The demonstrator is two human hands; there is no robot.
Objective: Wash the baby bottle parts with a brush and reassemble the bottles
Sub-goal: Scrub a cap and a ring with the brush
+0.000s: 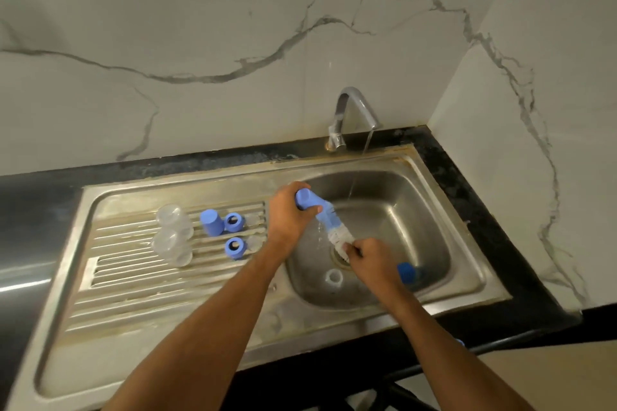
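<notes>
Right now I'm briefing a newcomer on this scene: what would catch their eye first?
Two hands meet over the sink basin: the left hand grips a blue brush, the right hand pinches its white bristles. Water runs from the tap behind, and blue bottle parts lie on the drainboard, left.

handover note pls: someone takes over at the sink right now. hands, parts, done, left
Left hand grips the blue brush handle over the basin.
Right hand pinches at the white bristle end; what it holds is too small to tell.
Tap is running.
On the drainboard: two clear bottles, a blue cap, two blue collars.
In the basin: a clear ring and another blue part.
Left: wash the basin parts, then reassemble; nothing is assembled yet.
</notes>
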